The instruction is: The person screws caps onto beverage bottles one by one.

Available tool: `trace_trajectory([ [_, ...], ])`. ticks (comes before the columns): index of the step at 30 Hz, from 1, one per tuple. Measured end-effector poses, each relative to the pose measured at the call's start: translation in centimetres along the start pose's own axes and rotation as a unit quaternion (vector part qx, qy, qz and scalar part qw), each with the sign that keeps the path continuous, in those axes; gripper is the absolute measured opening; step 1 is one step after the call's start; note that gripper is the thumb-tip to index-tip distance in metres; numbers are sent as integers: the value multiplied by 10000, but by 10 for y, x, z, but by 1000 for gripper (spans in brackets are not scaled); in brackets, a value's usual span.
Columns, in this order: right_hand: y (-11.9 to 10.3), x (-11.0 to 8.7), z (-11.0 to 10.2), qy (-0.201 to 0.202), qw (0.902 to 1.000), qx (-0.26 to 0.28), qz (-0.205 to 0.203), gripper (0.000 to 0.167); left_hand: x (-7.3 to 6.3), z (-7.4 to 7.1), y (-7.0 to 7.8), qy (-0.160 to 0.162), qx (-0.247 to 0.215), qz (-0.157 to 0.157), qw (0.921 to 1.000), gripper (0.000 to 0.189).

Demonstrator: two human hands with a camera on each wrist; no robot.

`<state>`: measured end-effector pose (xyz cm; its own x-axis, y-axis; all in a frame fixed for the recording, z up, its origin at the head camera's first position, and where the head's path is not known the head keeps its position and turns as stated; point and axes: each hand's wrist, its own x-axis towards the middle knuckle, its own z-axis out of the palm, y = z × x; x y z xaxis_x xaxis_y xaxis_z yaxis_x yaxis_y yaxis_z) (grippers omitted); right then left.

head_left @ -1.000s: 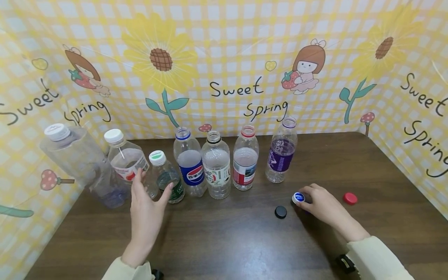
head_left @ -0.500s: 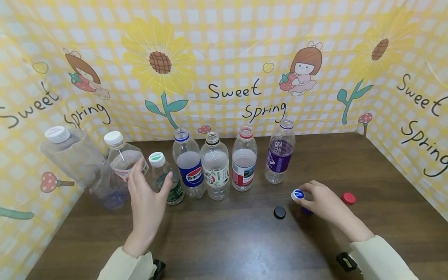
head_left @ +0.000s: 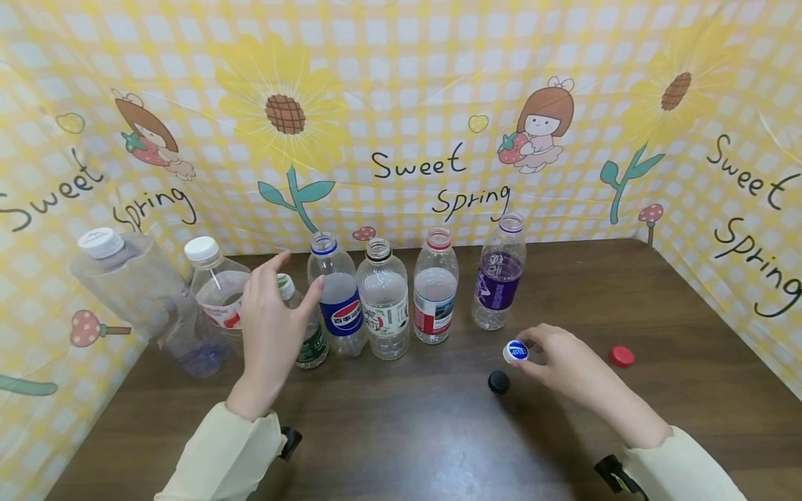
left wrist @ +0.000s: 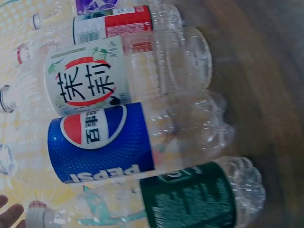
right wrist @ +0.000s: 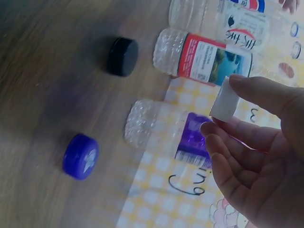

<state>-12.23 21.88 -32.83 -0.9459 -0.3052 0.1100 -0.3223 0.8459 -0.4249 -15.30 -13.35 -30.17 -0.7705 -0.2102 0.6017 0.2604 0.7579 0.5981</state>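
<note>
Up close, the black cap (head_left: 498,381) lies loose; just past it, our right hand (head_left: 560,358) pinches the blue-topped white cap (head_left: 516,351). Our left hand (head_left: 269,337), thumb and fingers apart, fronts 3 capped bottles (head_left: 218,299): done, we'd judge. 4 open bottles (head_left: 385,316) seem left.

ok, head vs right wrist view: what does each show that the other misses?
Head only: the red round plastic cap, the clear plastic bottle with a green label and the large clear plastic bottle with a white lid.
Right wrist only: the blue-purple round plastic cap.
Both, among others: the right hand holding the white round plastic cap, plus the black round plastic cap.
</note>
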Motion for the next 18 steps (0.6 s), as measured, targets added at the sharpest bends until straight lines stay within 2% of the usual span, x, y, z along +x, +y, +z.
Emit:
trace_trajectory([
  [6, -7, -2, 1, 52, 9998, 3, -190, 28, 9, 4, 12, -147, -13, 92, 9998, 56],
  [14, -12, -3, 0, 120, 9994, -63, -307, 28, 14, 4, 19, -587, 305, -297, 9974, 66],
  [18, -14, -4, -2, 107, 9995, -77, -297, 27, 16, 5, 20, -681, 515, -340, 9958, 64],
])
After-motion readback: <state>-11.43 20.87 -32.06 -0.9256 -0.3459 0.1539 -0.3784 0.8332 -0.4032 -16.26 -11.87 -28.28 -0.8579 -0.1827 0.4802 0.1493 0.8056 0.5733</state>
